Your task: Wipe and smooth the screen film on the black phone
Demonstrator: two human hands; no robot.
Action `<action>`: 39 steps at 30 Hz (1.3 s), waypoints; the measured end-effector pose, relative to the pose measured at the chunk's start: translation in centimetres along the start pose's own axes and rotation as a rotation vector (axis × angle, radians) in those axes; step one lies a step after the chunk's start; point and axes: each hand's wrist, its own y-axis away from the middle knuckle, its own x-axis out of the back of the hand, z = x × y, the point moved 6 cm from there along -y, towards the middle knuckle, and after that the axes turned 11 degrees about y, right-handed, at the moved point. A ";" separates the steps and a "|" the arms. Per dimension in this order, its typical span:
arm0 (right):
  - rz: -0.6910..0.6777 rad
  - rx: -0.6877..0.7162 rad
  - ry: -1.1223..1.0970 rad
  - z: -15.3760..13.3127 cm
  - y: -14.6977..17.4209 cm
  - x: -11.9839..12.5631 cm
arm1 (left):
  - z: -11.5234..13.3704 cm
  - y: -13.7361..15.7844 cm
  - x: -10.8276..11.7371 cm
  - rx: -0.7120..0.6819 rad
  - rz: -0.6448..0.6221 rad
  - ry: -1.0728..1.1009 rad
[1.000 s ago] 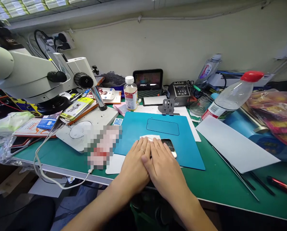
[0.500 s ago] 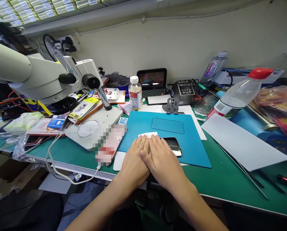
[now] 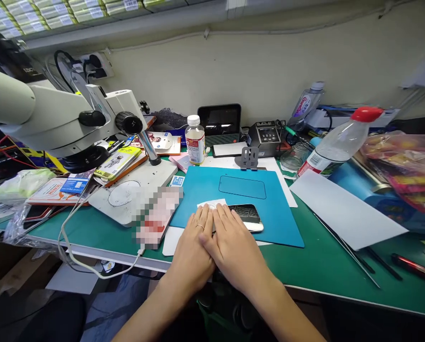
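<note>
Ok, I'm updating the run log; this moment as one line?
left hand: fingers extended, at white cloth or paper | right hand: thumb across left hand, partly covering phone | phone: on blue mat

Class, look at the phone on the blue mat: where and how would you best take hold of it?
Probably by the two long edges at its right end, coming from the right: the phone lies flat on the blue mat, and that end shows beyond the right hand, while the rest is hidden.

"Ganten" on white-capped bottle [image 3: 306,105], other print unclear
</note>
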 end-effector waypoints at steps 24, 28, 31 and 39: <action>0.079 0.051 -0.052 0.6 5.0 -0.3 | 3.9 2.9 -1.1 -0.096 0.074 -0.181; 0.080 0.033 0.031 1.8 5.3 -0.2 | 4.4 1.8 -1.6 -0.046 0.075 -0.128; 0.086 0.061 0.087 1.8 6.2 -0.3 | 5.1 2.2 -1.7 -0.071 0.103 -0.107; 0.074 -0.023 0.129 3.9 6.3 -0.2 | 6.5 0.2 -2.1 -0.105 0.065 -0.127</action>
